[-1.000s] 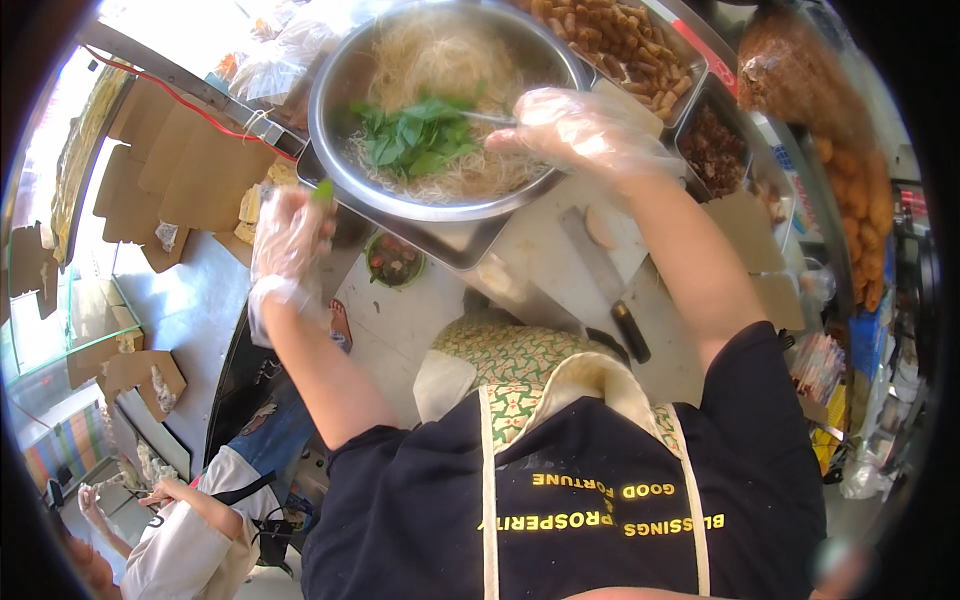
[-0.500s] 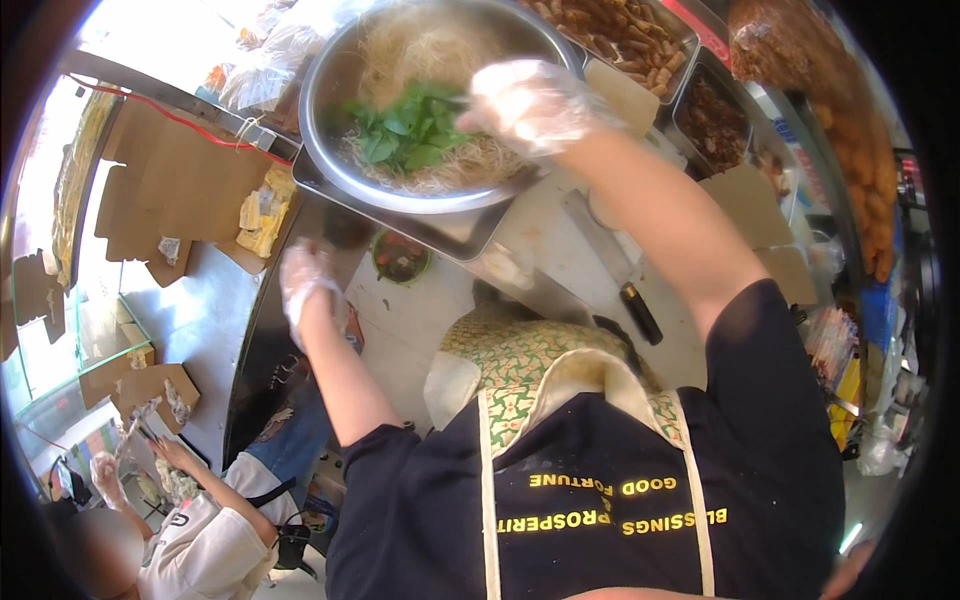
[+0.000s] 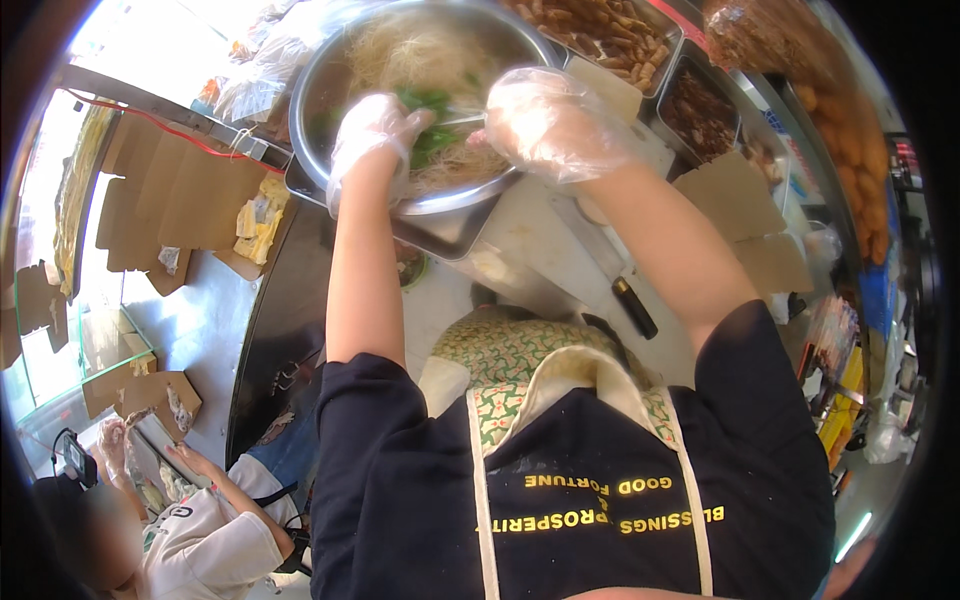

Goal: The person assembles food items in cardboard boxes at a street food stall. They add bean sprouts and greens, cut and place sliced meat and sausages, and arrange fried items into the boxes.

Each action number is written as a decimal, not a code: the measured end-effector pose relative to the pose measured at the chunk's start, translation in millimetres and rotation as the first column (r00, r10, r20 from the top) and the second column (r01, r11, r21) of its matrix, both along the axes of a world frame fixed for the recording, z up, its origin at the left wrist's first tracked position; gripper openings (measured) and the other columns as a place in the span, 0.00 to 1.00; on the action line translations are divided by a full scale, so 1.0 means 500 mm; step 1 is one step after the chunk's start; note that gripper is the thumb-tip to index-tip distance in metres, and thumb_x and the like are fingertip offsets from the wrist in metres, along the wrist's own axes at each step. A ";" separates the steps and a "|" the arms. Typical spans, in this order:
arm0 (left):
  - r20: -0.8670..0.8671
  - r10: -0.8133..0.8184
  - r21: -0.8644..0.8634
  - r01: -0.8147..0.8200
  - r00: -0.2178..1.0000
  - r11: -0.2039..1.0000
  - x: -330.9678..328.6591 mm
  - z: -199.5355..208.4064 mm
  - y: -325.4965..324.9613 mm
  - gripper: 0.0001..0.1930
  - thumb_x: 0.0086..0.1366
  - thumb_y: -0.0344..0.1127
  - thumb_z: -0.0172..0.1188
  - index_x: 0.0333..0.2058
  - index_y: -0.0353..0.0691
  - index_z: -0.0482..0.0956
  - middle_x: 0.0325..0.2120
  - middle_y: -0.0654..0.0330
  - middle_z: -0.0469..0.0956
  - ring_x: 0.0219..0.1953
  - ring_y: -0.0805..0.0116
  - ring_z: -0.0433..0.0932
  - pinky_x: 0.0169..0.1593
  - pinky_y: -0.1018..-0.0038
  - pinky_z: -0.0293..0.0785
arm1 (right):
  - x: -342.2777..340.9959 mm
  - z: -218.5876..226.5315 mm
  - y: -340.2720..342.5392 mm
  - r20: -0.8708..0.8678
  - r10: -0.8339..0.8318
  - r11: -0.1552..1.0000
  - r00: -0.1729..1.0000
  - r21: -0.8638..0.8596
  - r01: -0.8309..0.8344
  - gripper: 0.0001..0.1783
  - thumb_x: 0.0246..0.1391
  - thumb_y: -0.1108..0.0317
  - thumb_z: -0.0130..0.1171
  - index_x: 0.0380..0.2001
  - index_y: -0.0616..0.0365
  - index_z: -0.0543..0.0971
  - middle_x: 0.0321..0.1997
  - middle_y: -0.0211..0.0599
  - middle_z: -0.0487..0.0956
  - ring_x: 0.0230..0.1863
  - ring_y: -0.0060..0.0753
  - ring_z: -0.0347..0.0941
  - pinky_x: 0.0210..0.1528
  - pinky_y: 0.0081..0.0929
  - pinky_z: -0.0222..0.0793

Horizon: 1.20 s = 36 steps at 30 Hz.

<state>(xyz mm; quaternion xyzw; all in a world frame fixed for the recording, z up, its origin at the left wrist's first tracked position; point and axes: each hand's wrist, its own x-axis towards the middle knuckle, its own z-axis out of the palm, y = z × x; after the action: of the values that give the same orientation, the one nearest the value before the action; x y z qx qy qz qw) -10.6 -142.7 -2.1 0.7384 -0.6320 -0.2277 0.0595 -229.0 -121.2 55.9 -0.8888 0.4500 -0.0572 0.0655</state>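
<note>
Both my hands wear clear plastic gloves and are over a large steel bowl of pale thin noodles and leafy greens. My left hand is on the bowl's left side, its fingers curled beside the greens; what they grip is hidden. On the right, my right hand is closed at the edge of the noodles. A thin pale strip shows between the hands, too blurred to name. The bowl stands over a metal tray.
A black-handled cleaver lies on the worktop near my right forearm. Pans of fried rolls and dark brown pieces stand at the far right. Cardboard is on the left. A co-worker is at the lower left.
My left hand has moved up and right from beside the tray into the bowl, where it covers part of the greens. My right hand stays over the bowl, turned slightly.
</note>
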 end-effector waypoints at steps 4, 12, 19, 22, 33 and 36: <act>-0.160 0.114 -0.033 -0.121 0.980 0.992 0.030 -0.011 -0.008 0.19 0.65 0.52 0.68 0.44 0.43 0.86 0.38 0.54 0.85 0.43 0.66 0.81 0.51 0.69 0.75 | -0.006 0.022 0.001 -0.140 -0.111 0.986 0.984 0.106 0.126 0.25 0.60 0.44 0.63 0.35 0.59 0.85 0.40 0.45 0.82 0.45 0.49 0.78 0.52 0.46 0.74; -0.311 0.111 0.162 -0.062 0.944 0.985 0.146 0.013 0.026 0.16 0.64 0.45 0.66 0.43 0.40 0.84 0.36 0.56 0.81 0.38 0.66 0.77 0.46 0.67 0.73 | 0.055 -0.005 -0.014 -0.112 0.130 0.989 0.985 0.088 -0.120 0.12 0.57 0.61 0.67 0.36 0.58 0.86 0.35 0.44 0.82 0.43 0.45 0.78 0.50 0.38 0.76; -0.452 0.198 -0.007 -0.226 0.870 0.974 0.157 0.051 0.079 0.14 0.69 0.46 0.63 0.46 0.46 0.82 0.35 0.68 0.76 0.35 0.78 0.71 0.39 0.76 0.68 | 0.060 0.010 -0.015 -0.127 0.097 0.995 0.987 0.038 -0.093 0.09 0.46 0.65 0.68 0.31 0.58 0.87 0.31 0.45 0.84 0.38 0.43 0.82 0.44 0.37 0.79; -0.550 0.189 -0.113 -0.297 0.813 0.948 0.202 0.073 0.171 0.15 0.69 0.47 0.64 0.46 0.44 0.82 0.32 0.69 0.76 0.31 0.78 0.70 0.34 0.78 0.67 | 0.074 0.046 -0.017 -0.163 0.045 0.980 0.986 0.198 -0.012 0.04 0.51 0.72 0.63 0.29 0.59 0.85 0.30 0.44 0.83 0.32 0.43 0.80 0.41 0.36 0.80; -0.506 0.572 0.271 -0.510 0.646 0.816 0.333 -0.253 0.357 0.14 0.68 0.45 0.65 0.38 0.39 0.82 0.22 0.65 0.76 0.23 0.74 0.71 0.27 0.73 0.66 | 0.121 -0.008 -0.060 -0.211 0.212 0.944 0.954 0.298 -0.143 0.10 0.60 0.67 0.55 0.38 0.57 0.85 0.36 0.42 0.85 0.43 0.45 0.80 0.54 0.41 0.75; -0.270 0.593 0.252 -0.539 0.758 0.804 0.342 -0.364 0.349 0.15 0.66 0.43 0.63 0.39 0.34 0.85 0.26 0.57 0.82 0.29 0.69 0.79 0.32 0.69 0.73 | 0.077 0.001 -0.050 -0.042 0.145 0.975 0.989 0.175 -0.136 0.11 0.63 0.67 0.56 0.39 0.58 0.85 0.35 0.39 0.85 0.42 0.40 0.81 0.52 0.37 0.77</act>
<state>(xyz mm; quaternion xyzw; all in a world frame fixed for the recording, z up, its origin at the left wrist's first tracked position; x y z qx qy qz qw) 160.6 31.7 -184.4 0.8473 -0.3384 -0.3708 0.1735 -190.6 -146.1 56.2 -0.9106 0.3910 0.0108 0.1332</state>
